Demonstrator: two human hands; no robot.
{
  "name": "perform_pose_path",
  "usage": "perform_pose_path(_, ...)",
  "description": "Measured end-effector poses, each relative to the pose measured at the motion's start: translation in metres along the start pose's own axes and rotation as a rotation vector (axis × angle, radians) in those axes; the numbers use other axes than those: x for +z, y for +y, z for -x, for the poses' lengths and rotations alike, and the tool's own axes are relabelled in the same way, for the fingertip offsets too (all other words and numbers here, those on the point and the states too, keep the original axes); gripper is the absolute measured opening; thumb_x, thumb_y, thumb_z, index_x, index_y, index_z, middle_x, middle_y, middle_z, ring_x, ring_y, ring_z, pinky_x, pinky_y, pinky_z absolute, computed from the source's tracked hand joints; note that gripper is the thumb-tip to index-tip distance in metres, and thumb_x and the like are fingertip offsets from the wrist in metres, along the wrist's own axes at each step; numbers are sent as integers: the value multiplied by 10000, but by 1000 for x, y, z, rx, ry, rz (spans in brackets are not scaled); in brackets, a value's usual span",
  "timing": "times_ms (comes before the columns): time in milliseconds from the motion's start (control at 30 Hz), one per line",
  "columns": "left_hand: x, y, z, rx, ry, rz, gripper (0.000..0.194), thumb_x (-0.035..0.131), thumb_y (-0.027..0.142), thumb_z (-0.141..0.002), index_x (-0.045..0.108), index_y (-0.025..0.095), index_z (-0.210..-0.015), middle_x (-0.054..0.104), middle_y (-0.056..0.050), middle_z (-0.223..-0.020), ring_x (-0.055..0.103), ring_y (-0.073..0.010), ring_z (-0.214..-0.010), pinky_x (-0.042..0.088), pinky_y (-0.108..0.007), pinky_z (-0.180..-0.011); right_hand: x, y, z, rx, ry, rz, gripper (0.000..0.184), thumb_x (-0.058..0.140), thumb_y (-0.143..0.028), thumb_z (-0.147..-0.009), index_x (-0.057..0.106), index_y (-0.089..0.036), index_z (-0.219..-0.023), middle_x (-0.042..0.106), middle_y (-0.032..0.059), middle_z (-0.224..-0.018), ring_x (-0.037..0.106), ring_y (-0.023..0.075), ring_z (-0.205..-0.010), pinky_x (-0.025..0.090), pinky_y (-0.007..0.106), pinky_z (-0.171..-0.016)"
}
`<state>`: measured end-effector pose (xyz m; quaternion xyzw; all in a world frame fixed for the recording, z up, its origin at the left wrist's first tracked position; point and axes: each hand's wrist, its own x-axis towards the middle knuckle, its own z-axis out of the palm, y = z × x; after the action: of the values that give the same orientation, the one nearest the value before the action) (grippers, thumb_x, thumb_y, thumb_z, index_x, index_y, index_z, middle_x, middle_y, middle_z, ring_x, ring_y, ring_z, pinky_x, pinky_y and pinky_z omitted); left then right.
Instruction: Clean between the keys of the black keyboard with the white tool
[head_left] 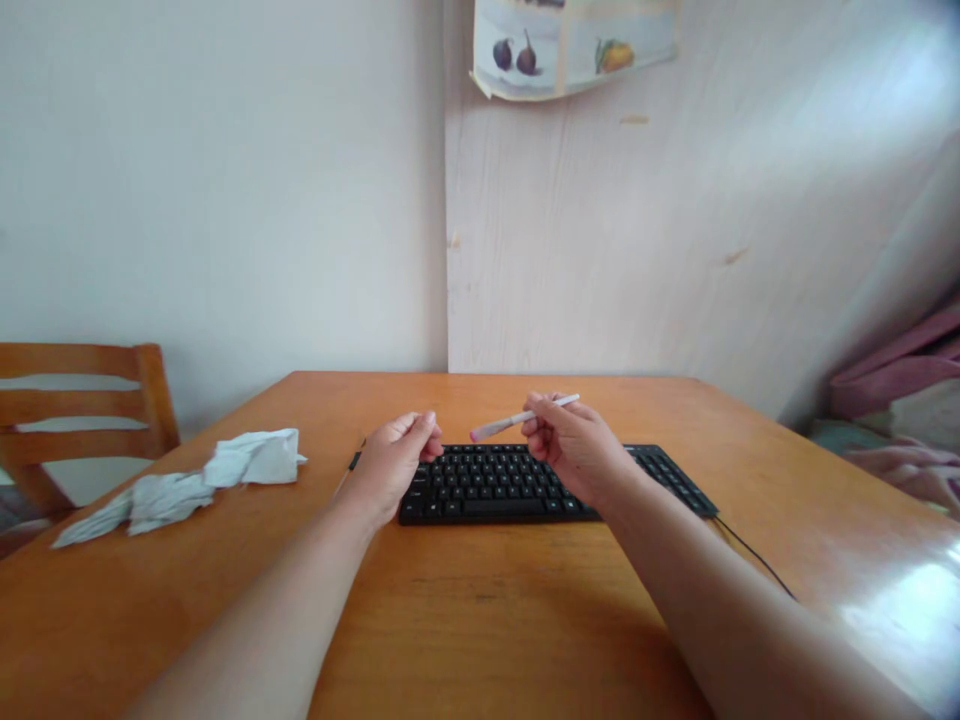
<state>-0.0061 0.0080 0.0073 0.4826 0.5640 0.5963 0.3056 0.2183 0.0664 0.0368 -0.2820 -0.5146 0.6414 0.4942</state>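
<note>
Head cam, brush (511, 422) near-horiz., pink tip (475, 435) L/slightly down

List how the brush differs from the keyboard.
The brush is pale with a pink tip; the keyboard is black. The brush is slim; the keyboard is much bigger. The right hand holds the brush, while the keyboard lies on the table. Both are longer than broad.

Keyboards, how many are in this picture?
1: a black rectangular keyboard on the orange-brown wooden table, partly hidden by the left grip and right grip, the latter holding a slim white-handled brush. No others show.
</note>
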Motion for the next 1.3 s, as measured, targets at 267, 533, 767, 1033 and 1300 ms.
perform_pose_path(267,-8,-20,-14,-62,187,26,444,655,637,-754,636,193,-745,648,-14,-686,589,-161,-670,451,-287,-671,27,25,12,36,-124,159,337,781,-429,-735,554,-196,-821,611,-28,-627,522,98,-502,357,229,-465)
perform_pose_path(533,-9,-28,-18,-94,219,42,486,625,661,-762,576,206,-601,670,-50,-655,597,-169,-612,459,-306,-639,41,40,18,56,-260,194,344,787,-456,-763,609,-181,-867,618,-23,-683,571,111,-600,427,246,-570)
perform_pose_path(767,-8,-33,-20,-106,205,52,477,602,627,-792,606,197,-585,664,-52,-635,572,-151,-569,444,-298,-620,45,51,18,57,-303,261,353,768,-480,-790,622,-177,-898,625,-16,-689,575,119,-634,446,251,-603)
perform_pose_path(1033,-7,-39,-22,-108,191,49,462,594,608,-800,610,192,-600,662,-39,-633,568,-141,-568,442,-285,-624,47,51,17,90,-304,294,395,785,-509,-751,608,-177,-869,613,-14,-687,571,124,-634,453,259,-598)
perform_pose_path(1300,-8,-40,-24,-114,165,33,477,605,630,-781,608,193,-590,671,-53,-646,587,-158,-598,454,-290,-630,35,40,13,86,-296,378,257,708,-408,-810,592,-184,-858,583,-37,-672,510,83,-530,383,224,-504)
